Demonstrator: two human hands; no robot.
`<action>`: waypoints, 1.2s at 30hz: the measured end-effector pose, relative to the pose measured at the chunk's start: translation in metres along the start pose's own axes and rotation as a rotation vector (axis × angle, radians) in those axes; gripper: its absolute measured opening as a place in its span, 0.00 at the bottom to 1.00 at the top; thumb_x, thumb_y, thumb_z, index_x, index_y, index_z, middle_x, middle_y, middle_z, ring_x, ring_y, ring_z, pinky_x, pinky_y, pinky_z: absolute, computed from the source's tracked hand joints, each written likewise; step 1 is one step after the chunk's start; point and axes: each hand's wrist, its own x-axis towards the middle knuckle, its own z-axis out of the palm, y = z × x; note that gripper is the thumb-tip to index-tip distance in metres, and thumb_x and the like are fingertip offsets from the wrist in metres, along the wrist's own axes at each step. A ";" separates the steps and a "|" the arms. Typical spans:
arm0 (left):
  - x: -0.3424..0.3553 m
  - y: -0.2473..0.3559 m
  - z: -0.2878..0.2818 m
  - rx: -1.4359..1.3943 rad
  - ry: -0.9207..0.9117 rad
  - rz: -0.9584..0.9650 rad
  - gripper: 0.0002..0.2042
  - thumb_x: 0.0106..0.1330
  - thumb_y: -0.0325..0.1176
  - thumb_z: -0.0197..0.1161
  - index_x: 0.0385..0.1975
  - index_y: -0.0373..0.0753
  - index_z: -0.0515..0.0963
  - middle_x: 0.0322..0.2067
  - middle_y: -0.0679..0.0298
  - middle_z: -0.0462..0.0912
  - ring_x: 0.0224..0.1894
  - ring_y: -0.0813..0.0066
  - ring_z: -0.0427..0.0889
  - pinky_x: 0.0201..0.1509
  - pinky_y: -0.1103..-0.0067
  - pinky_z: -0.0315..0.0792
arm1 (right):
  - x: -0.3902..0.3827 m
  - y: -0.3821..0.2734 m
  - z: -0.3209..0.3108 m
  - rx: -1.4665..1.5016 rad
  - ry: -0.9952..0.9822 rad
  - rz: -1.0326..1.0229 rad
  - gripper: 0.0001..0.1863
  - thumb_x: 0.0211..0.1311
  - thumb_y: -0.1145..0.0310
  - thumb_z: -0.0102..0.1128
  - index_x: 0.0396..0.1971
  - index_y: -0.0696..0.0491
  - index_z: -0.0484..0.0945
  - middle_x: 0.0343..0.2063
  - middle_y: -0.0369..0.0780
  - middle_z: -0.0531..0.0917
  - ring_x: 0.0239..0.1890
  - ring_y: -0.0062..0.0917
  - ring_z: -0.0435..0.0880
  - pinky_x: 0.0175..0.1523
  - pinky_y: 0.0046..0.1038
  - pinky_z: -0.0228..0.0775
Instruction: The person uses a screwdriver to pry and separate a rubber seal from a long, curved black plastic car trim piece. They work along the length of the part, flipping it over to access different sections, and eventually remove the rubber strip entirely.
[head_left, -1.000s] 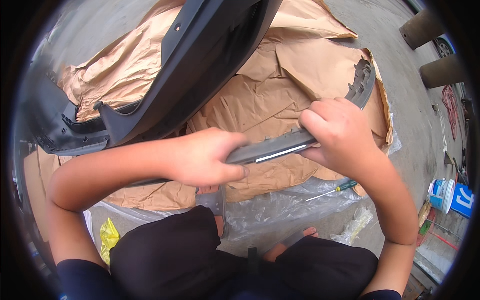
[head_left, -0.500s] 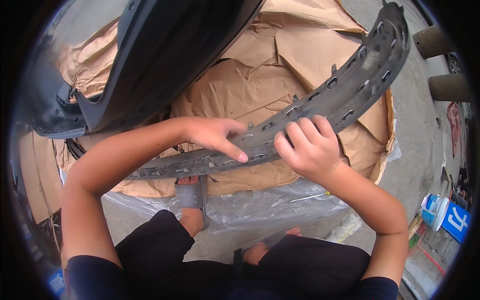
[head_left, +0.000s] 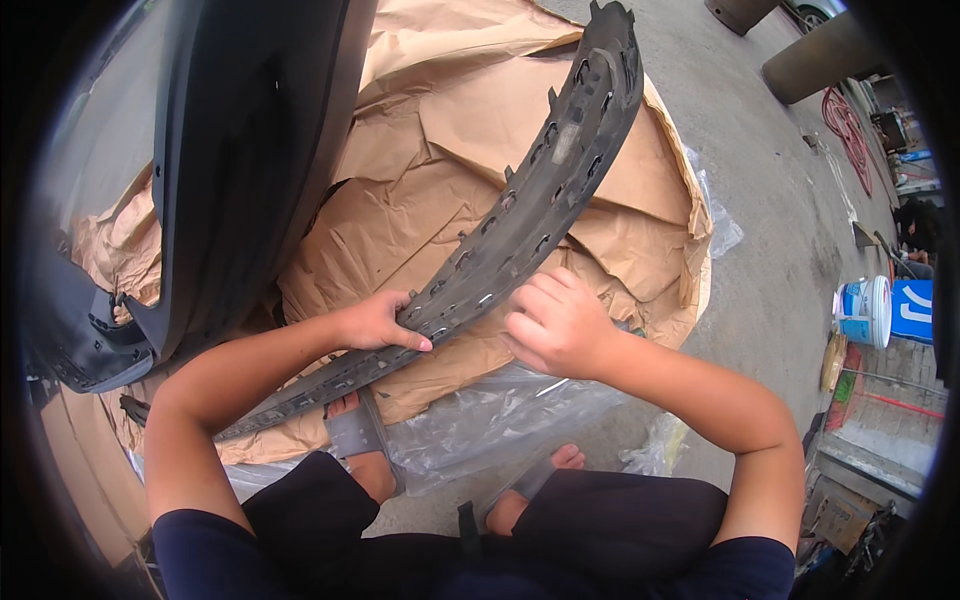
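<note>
A long, curved black plastic trim strip (head_left: 478,262) with rows of clip slots and small tabs slants from lower left to upper right. My left hand (head_left: 378,325) grips its lower-middle part, thumb across the face and fingers going behind the far edge. My right hand (head_left: 558,325) is closed beside the strip's near edge, its fingers curled inward. What those fingers hold, if anything, is hidden. A small dark piece (head_left: 628,328) shows just behind the right wrist; I cannot tell its kind.
A large black moulded panel (head_left: 255,130) stands at the left. Brown paper (head_left: 400,190) and clear plastic sheeting (head_left: 500,410) lie beneath the strip. At the right are posts (head_left: 815,62), a red hose (head_left: 848,140), and a white bucket (head_left: 865,312). My sandalled feet are close below.
The view has swung right, so the strip and panel appear farther left. My right hand has come off the strip's face to its near edge. My left hand keeps hold.
</note>
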 end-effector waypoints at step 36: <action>-0.012 -0.013 0.118 0.411 0.490 0.284 0.22 0.62 0.38 0.77 0.46 0.34 0.72 0.41 0.44 0.82 0.46 0.39 0.83 0.50 0.55 0.77 | 0.074 -0.024 0.019 0.059 -0.926 0.195 0.18 0.59 0.56 0.78 0.44 0.51 0.90 0.44 0.43 0.92 0.49 0.39 0.92 0.51 0.43 0.85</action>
